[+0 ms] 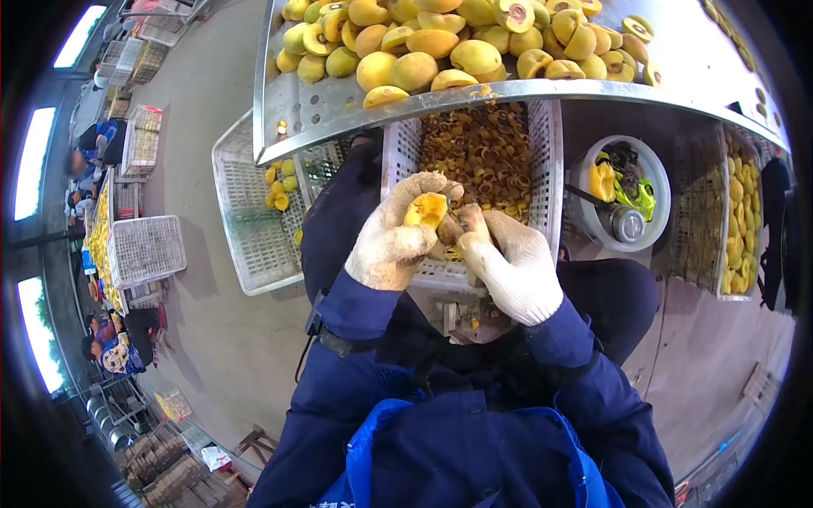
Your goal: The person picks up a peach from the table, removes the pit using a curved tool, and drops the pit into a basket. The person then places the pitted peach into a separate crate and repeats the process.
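Note:
Both my hands wear stained white gloves and meet above a white crate [544, 169] of brown-orange pits and scraps. In my left hand [394, 233] is a cut yellow fruit piece [426, 210], its hollow side showing. My right hand [508, 258] is closed, thumb and fingers pinched beside the left fingertips; what it grips is too hidden to make out. Beyond them, yellow fruit [415, 72], some whole and some halved, is piled on the metal table [339, 114].
At the left a white crate [246, 220] holds a few fruits. Right of the pit crate stands a white bucket [665, 199] with gloves and a metal-lidded container. Another crate of fruit [741, 220] is at the far right. Co-workers [118, 343] sit at the far left.

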Motion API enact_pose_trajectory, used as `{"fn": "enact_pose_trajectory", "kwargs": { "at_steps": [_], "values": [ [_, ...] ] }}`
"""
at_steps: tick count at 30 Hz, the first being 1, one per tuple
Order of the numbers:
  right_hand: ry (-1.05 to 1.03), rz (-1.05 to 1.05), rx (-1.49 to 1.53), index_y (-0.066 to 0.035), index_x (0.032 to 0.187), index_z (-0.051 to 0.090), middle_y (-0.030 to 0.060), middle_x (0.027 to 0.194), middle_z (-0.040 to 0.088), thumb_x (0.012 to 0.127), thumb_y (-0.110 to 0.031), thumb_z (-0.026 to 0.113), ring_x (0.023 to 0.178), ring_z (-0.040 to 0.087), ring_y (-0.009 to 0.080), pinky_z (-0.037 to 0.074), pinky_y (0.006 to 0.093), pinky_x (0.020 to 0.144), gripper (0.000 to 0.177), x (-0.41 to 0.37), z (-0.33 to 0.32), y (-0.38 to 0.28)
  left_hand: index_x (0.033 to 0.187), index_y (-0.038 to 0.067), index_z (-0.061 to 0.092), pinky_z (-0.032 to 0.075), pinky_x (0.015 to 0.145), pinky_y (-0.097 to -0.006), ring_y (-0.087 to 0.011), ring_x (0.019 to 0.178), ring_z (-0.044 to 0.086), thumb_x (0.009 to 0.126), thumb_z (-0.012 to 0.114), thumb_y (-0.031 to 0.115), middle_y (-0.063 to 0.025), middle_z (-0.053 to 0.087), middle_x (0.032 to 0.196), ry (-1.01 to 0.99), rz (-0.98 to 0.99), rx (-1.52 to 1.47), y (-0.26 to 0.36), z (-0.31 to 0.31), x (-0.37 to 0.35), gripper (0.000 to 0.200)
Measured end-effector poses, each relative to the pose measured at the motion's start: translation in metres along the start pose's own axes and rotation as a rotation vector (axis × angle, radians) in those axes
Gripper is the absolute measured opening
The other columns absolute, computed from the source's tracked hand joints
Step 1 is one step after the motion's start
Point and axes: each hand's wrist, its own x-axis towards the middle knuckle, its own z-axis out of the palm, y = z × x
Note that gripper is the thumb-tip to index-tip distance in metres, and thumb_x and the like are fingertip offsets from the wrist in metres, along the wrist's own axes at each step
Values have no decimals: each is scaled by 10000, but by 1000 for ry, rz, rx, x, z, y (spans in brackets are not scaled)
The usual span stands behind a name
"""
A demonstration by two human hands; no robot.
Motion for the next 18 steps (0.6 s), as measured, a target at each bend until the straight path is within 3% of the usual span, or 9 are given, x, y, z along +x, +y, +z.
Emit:
{"fn": "enact_pose_trajectory", "kwargs": {
  "at_steps": [2, 3, 6, 9, 12, 15, 18],
  "values": [
    [25, 50, -54, 25, 1007, 698, 108, 737, 672, 1006, -267, 675, 692, 609, 130, 516, 339, 656, 292, 2, 2, -1, 1414, -60, 552, 623, 856, -345, -286, 1087, 713, 851, 818, 507, -212, 656, 1334, 62, -44, 189, 4, -3, -7, 842],
    [17, 54, -83, 23, 1009, 699, 125, 740, 677, 1003, -275, 677, 684, 630, 156, 523, 349, 656, 299, 4, 3, -1, 1405, -66, 553, 619, 733, -304, -240, 1024, 714, 838, 828, 631, -166, 668, 1307, -51, -155, 150, 12, -14, -10, 940],
    [13, 36, -193, 16, 1016, 705, 177, 758, 693, 996, -300, 681, 677, 689, 243, 541, 380, 657, 317, 6, 10, 3, 1426, -46, 550, 592, 652, -275, -195, 1022, 700, 868, 855, 370, -140, 662, 1308, 1, -166, 1, 16, -14, -14, 760],
    [58, -47, -314, 2, 1021, 714, 234, 802, 712, 994, -336, 675, 738, 740, 373, 563, 417, 669, 342, 8, 17, 5, 1456, -14, 545, 600, 745, -279, -177, 1068, 687, 827, 776, 114, -129, 649, 1333, 84, -167, 399, 26, 17, -21, 683],
    [40, -46, -302, -2, 1052, 722, 226, 802, 717, 1005, -313, 670, 723, 743, 361, 567, 423, 672, 318, 5, 16, -3, 1473, 15, 544, 579, 917, -300, -177, 1150, 662, 758, 648, -38, -117, 637, 1356, 131, -114, 426, 20, 5, -20, 724],
    [-24, -184, -152, -17, 1088, 736, 226, 806, 716, 1020, -284, 662, 708, 737, 377, 567, 433, 662, 286, -3, 14, -18, 1467, 10, 549, 505, 1066, -314, -186, 1216, 634, 768, 621, -77, -108, 647, 1347, 122, -147, 540, 28, 9, -21, 708],
    [-107, -304, -224, -33, 1125, 744, 222, 799, 707, 1027, -264, 657, 702, 725, 400, 562, 450, 650, 266, -3, 8, -11, 1473, 13, 548, 476, 1094, -302, -191, 1218, 628, 789, 564, -128, -98, 661, 1322, 67, -99, 754, 26, -1, -20, 698]
  ]
}}
